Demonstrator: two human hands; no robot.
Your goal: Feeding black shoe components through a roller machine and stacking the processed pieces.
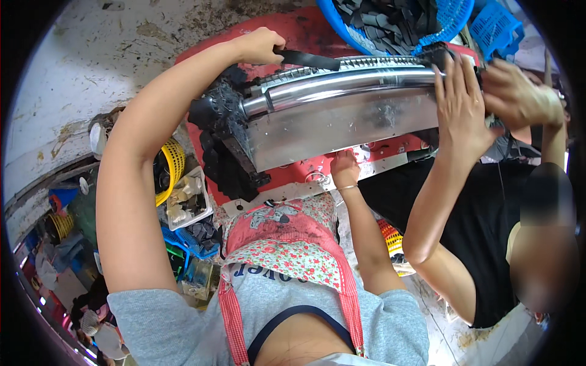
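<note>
At the far side of a roller machine with a shiny metal roller [342, 85], my left hand [261, 46] is closed around one end of a black strip [310, 59]. The strip's other end lies along the toothed bar behind the roller. My right hand [346, 168] is at the front, just below the lower edge of the sloping metal plate [342, 125]. Its fingers are partly hidden and too small to make out. Black scraps [226, 165] hang in a heap at the machine's left end.
A co-worker in black stands at the right, one hand [461, 107] by the roller's right end, the other blurred beside it. Behind the machine is a blue basket [342, 27] of black pieces. A yellow basket [174, 168] and a white tray [204, 194] stand at the left.
</note>
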